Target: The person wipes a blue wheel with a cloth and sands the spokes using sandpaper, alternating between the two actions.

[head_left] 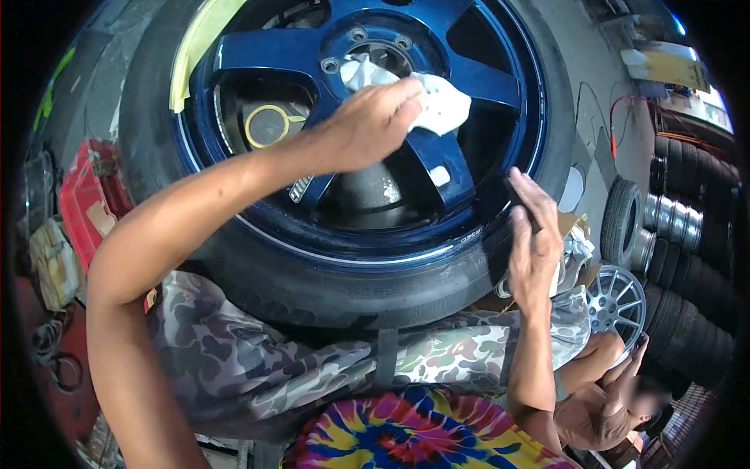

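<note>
A blue multi-spoke wheel (262, 48) with a black tire (328, 295) lies in front of my legs. My left hand (383, 117) is closed on a white cloth (445, 109), which rests over a spoke beside the center hole. My right hand (535, 242) is at the right side of the tire, its fingers stretched out near the rim's edge; whether it touches is hard to tell. Yellow masking tape (191, 55) runs along the rim's upper left. A roll of tape (267, 127) shows through a gap between spokes.
A red container (86, 184) stands at the left. To the right are a loose tire (623, 223), a silver wheel (617, 305) and stacked tires (680, 273). Another person (605, 414) crouches at the lower right. A red cable (613, 125) lies on the floor.
</note>
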### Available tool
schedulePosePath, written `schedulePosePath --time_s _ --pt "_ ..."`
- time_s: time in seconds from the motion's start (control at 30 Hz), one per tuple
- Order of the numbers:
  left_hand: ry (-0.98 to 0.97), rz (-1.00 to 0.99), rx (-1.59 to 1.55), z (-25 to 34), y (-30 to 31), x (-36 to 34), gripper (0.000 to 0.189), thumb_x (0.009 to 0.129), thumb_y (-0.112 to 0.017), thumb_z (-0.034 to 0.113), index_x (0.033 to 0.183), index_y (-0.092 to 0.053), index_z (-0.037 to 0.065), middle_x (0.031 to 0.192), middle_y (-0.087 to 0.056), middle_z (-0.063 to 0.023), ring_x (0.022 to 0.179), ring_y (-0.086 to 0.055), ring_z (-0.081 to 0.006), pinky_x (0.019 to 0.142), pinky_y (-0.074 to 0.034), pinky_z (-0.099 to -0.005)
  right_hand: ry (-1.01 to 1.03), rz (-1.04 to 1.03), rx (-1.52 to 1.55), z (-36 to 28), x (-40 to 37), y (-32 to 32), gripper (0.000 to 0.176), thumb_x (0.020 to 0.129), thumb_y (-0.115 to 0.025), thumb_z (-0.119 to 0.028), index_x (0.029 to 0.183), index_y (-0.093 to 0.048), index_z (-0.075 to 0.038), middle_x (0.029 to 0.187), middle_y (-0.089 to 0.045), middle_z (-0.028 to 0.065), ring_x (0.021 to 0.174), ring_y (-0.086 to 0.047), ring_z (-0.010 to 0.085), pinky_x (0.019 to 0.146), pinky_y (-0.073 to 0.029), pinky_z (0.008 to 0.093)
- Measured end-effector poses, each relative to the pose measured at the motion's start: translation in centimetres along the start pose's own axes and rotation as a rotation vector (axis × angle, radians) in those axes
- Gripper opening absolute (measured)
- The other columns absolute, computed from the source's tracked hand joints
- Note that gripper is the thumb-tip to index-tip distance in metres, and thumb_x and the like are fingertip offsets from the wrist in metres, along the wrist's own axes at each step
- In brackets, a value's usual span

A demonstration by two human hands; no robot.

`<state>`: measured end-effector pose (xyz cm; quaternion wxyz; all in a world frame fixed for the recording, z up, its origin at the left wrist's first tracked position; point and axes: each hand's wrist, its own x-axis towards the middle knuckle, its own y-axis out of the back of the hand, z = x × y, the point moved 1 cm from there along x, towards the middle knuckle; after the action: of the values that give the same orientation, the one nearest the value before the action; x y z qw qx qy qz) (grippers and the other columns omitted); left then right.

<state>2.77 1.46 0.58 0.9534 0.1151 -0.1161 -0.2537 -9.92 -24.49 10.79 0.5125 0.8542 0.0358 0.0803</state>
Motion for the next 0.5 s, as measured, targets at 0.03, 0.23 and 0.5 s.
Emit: schedulePosePath --time_s 0.03,0.23,0.5 --pt "-0.078 0.035 -0.004 1.1 -0.5 -0.6 0.029 0.114 -0.046 0.022 0.110 -0.056 -0.004 0.090 -0.062 -0.0210 0.086 -0.064 -0.0309 0.082 -0.048 -0.0432 -0.086 0.030 0.029 0.4 -0.1 0.1 0.033 0.107 -0.059 -0.007 0.136 -0.073 -0.002 0.137 -0.072 0.0172 0.133 -0.063 0.0324 0.115 -0.046 0.0441" --pt "-0.434 -0.264 0.417 5.0 -5.5 -5.4 0.042 0.100 -0.066 0.021 0.137 -0.064 0.002 0.151 -0.060 -0.0137 0.148 -0.051 -0.0313 0.129 -0.034 -0.0497 -0.332 0.200 0.096 2.4 -0.3 -0.7 0.028 0.112 -0.057 -0.011 0.132 -0.072 0.003 0.116 -0.073 0.0123 0.102 -0.067 0.0191 0.097 -0.051 0.0319" --pt "-0.372 -0.350 0.674 3.0 -4.0 -4.9 0.062 0.099 -0.063 0.017 0.158 -0.047 0.003 0.170 -0.041 -0.0090 0.158 -0.037 -0.0281 0.133 -0.026 -0.0479 -0.260 0.270 0.060 3.7 0.1 -1.6 0.029 0.113 -0.057 -0.013 0.130 -0.072 0.004 0.118 -0.074 0.0109 0.105 -0.067 0.0198 0.097 -0.051 0.0324"
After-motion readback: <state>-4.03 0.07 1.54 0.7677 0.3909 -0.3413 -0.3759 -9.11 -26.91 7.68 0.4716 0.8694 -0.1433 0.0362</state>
